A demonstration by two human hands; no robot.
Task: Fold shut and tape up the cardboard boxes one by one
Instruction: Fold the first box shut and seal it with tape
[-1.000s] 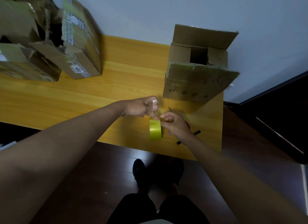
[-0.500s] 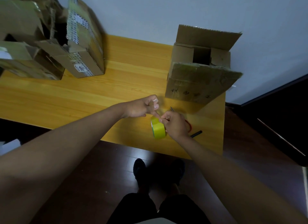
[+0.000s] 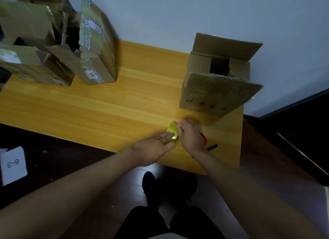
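A yellow-green tape roll (image 3: 172, 132) stands on edge on the wooden table (image 3: 106, 110) near its front edge. My right hand (image 3: 189, 135) has its fingers curled round the roll's right side. My left hand (image 3: 154, 147) lies flat with straight fingers touching the roll's left side. An open cardboard box (image 3: 213, 89) stands at the table's right, its front flap hanging out and its back flap upright. Behind my right hand lie scissors with red handles (image 3: 205, 140), mostly hidden.
Several cardboard boxes (image 3: 92, 48) are stacked at the table's back left, some torn open. A black pen (image 3: 212, 147) lies near the front right edge. A white card marked 6-3 (image 3: 13, 165) sits on the dark floor at left. My feet (image 3: 149, 183) stand below the table edge.
My left hand has dropped from pinching above the roll to lying flat against its left side. My right hand has stayed at the roll, which has tilted. The view has shifted slightly.
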